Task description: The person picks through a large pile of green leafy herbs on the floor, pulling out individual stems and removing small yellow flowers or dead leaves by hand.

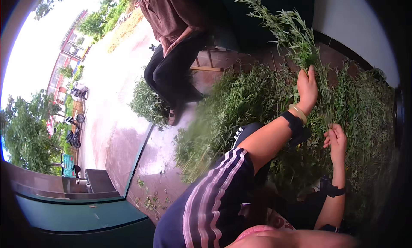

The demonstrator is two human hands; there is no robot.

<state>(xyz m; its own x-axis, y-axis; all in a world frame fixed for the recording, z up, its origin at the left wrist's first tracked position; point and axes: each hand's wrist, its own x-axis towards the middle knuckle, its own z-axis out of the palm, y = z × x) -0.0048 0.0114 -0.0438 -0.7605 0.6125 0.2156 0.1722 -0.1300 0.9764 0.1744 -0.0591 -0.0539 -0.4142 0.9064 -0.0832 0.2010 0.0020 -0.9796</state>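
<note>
My left hand [307, 88], with a pale bangle and a black band at the wrist, is closed around a bunch of leafy green stalks [296, 36]. The leafy tops fan out beyond the fingers toward the upper left. Below and to the right, my right hand [337, 138] has curled fingers, with thumb and fingertips together at a thin stem [327, 100] running down from the bunch. A black band circles this wrist too. Cut greenery [244, 91] lies heaped beside and under both hands, and more leafy stalks [365, 106] cover the right side.
Another person [171, 38] in a brown top and dark trousers sits across from me, hands together in the lap. A smaller leafy heap [148, 100] lies by their feet, near a wooden stool [208, 68]. A pale wall [356, 29] rises at right; motorbikes [74, 134] stand outside, far left.
</note>
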